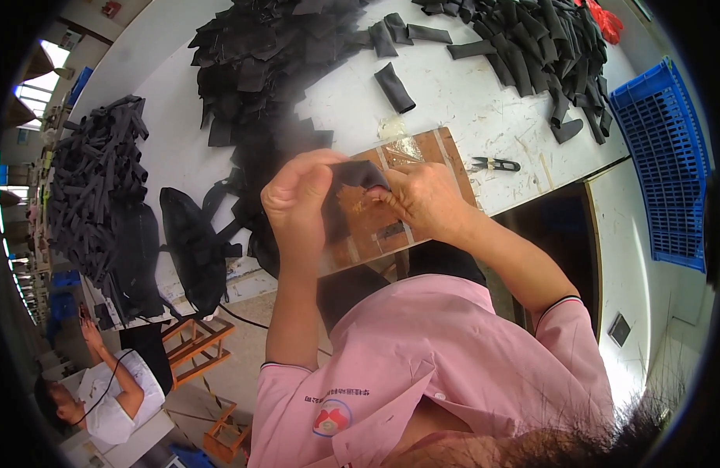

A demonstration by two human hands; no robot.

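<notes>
Over a brown board point(452, 160) at the table's near edge, I hold a small black fabric piece point(354, 173) up between both hands. My left hand point(296, 191) is closed, thumb against fingers, on the left end of the fabric. On its right end, my right hand point(426, 196) grips with thumb and curled fingers. Strips of clear tape cross the board. Just right of the board lies a pair of black thread snips point(496, 164). Beyond my hands, a single black fabric tube point(395, 87) rests on the white table point(485, 109).
A heap of flat black pieces point(255, 54) covers the far middle, with black tubes point(532, 47) piled far right. Black strips point(95, 195) lie left. A blue crate point(664, 156) stands at right. Another person point(114, 390) is at lower left, near a wooden stool point(196, 351).
</notes>
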